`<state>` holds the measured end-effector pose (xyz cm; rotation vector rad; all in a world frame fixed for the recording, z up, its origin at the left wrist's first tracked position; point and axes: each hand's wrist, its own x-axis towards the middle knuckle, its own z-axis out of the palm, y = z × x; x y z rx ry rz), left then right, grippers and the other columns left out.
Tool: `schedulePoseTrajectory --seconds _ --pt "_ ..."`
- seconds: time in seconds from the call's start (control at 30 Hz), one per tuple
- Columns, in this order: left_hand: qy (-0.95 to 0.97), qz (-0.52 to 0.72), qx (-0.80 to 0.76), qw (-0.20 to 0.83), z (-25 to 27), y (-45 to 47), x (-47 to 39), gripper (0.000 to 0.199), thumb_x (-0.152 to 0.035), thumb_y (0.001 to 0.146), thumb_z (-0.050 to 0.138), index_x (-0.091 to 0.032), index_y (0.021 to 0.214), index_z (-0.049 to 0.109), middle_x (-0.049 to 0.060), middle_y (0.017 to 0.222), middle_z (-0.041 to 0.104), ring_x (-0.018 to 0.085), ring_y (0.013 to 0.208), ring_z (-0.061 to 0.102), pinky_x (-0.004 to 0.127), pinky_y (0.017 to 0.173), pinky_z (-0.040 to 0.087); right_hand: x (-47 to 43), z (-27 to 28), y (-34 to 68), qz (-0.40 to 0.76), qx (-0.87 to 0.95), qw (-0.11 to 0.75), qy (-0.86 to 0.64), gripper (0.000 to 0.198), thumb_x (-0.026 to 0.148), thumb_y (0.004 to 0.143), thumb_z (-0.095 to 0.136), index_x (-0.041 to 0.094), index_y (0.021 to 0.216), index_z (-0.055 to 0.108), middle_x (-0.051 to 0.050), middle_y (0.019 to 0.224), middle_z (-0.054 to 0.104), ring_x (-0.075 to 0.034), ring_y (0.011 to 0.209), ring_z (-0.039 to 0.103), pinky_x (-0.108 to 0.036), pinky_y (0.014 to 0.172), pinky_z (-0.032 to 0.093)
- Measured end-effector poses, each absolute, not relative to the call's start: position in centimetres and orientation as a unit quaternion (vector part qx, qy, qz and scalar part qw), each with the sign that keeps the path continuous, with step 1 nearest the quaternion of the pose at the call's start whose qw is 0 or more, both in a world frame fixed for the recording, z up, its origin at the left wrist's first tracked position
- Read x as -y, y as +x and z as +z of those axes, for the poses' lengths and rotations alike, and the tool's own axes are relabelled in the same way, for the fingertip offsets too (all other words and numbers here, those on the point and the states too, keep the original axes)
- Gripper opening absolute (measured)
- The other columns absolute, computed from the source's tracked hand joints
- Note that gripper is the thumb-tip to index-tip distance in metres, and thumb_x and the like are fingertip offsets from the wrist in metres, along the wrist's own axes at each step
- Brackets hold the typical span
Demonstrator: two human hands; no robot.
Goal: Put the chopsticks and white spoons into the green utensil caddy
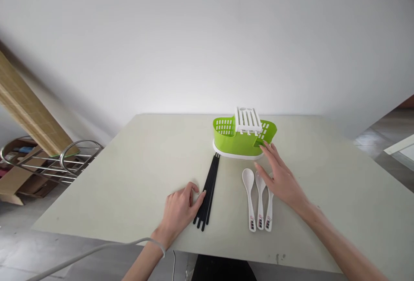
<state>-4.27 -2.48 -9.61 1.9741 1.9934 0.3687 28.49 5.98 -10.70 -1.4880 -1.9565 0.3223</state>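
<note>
Pale wall [207, 48] fills the back of the head view, and a light table [155, 156] stands against it, with a rolled mat [32, 104] leaning beyond its left edge. Black chopsticks [209, 190] lie flat as a bundle just right of the left hand [181, 206], by far the nearer of the two. That hand is loosely curled, its thumb at the chopsticks' edge (whether it presses on them, I cannot tell), closed around nothing. Their long axis runs away from the person, slanting slightly right; the gathered tips point at the green basket [234, 145], while the near ends fan out. The basket sits farther back, long axis left to right, bearing a white slatted rack [248, 120]. The right hand [280, 179] is open, fingertips at the basket's right front, partly covering three white spoons [251, 205], whose handles point toward the person.
</note>
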Motion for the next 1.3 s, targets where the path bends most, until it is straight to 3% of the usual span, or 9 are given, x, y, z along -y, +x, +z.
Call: schedulePoseTrajectory --seconds 0.13,0.27,0.4,0.47,0.53,0.73,1.13,1.3 --pt "0.687 0.11 -0.703 0.145 -9.3 -4.0 2.3 0.03 -0.055 0.102 0.045 -0.027 0.097 0.055 -0.005 0.063 0.06 0.019 0.057 0.06 0.029 0.059 0.033 -2.5 -11.7 29.7 0.145 0.705 0.351 -0.598 0.068 0.05 0.106 0.046 0.038 0.169 0.025 -0.001 0.175 0.031 -0.035 0.158 0.034 -0.057 0.12 0.045" --pt "0.686 0.108 -0.704 0.148 -8.9 -3.9 2.3 0.032 -0.056 0.102 0.044 -0.027 0.095 0.055 -0.005 0.063 0.059 0.019 0.057 0.059 0.028 0.059 0.034 0.5 -14.0 32.1 0.164 0.657 0.352 -0.646 0.067 0.057 0.103 0.047 0.041 0.166 0.03 -0.001 0.172 0.038 -0.038 0.145 0.054 -0.059 0.111 0.052" --pt "0.683 0.099 -0.71 0.141 -8.7 -3.5 2.1 0.037 -0.059 0.103 0.04 -0.027 0.092 0.055 -0.005 0.062 0.055 0.018 0.054 0.055 0.028 0.058 0.034 2.5 -15.6 33.8 0.176 0.621 0.369 -0.669 0.063 0.059 0.1 0.049 0.041 0.159 0.043 -0.003 0.165 0.049 -0.038 0.128 0.066 -0.051 0.084 0.063" --pt "0.685 0.096 -0.71 0.136 -8.8 -3.4 2.0 0.039 -0.059 0.104 0.039 -0.026 0.089 0.055 -0.005 0.062 0.055 0.017 0.053 0.054 0.028 0.057 0.033 3.0 -15.6 34.0 0.187 0.601 0.379 -0.679 0.06 0.058 0.099 0.05 0.038 0.156 0.048 -0.006 0.162 0.052 -0.036 0.122 0.069 -0.043 0.068 0.062" --pt "0.687 0.099 -0.707 0.136 -8.8 -3.3 2.0 0.041 -0.06 0.104 0.039 -0.026 0.089 0.056 -0.005 0.061 0.054 0.017 0.054 0.054 0.027 0.057 0.033 3.2 -15.3 33.8 0.196 0.587 0.386 -0.684 0.058 0.057 0.1 0.051 0.032 0.152 0.053 -0.008 0.161 0.055 -0.035 0.124 0.068 -0.036 0.061 0.059" --pt "0.675 0.123 -0.713 0.143 -9.2 -3.6 2.2 0.046 -0.064 0.104 0.037 -0.026 0.089 0.058 -0.005 0.062 0.054 0.017 0.056 0.056 0.027 0.06 0.036 3.0 -14.6 33.4 0.209 0.584 0.376 -0.688 0.051 0.056 0.103 0.049 0.031 0.147 0.055 -0.004 0.159 0.056 -0.03 0.138 0.059 -0.03 0.065 0.058" --pt "0.662 0.118 -0.726 0.146 -9.0 -3.2 2.0 0.047 -0.066 0.102 0.037 -0.026 0.089 0.058 -0.005 0.063 0.053 0.017 0.056 0.054 0.027 0.06 0.034 3.0 -14.9 33.7 0.209 0.583 0.378 -0.688 0.047 0.055 0.102 0.049 0.03 0.139 0.059 -0.005 0.15 0.064 -0.029 0.133 0.062 -0.031 0.066 0.057" --pt "0.663 0.098 -0.723 0.168 -8.6 -3.4 1.8 0.046 -0.065 0.102 0.035 -0.026 0.092 0.057 -0.004 0.066 0.055 0.018 0.059 0.055 0.028 0.061 0.034 3.0 -15.0 33.7 0.204 0.584 0.383 -0.686 0.045 0.054 0.101 0.05 0.03 0.137 0.06 -0.005 0.148 0.065 -0.028 0.132 0.062 -0.035 0.081 0.059"
